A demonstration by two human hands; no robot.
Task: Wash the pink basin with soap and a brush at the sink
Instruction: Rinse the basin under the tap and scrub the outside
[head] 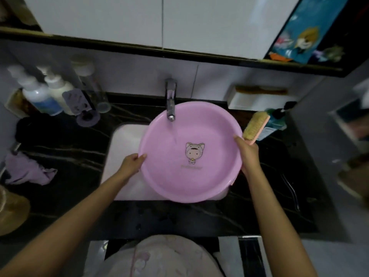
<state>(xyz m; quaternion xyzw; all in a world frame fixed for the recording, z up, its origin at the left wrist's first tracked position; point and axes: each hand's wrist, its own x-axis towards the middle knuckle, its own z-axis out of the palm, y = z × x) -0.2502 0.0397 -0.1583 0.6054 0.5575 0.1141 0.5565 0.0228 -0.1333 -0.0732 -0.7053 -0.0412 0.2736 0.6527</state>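
Both forearms reach forward over the front edge of the bench (69, 148). The left hand (130, 163) grips the left rim of the pink basin (169, 176), thumb over the lip and fingers curled beneath. The right hand (247, 154) clasps the right rim the same way. The brush (254, 125) rises from behind that hand, bristles leftward. The basin sits tilted over the white sink (123, 148), under the running tap (170, 100). The writing under its cartoon figure (194, 152) is too blurred to read.
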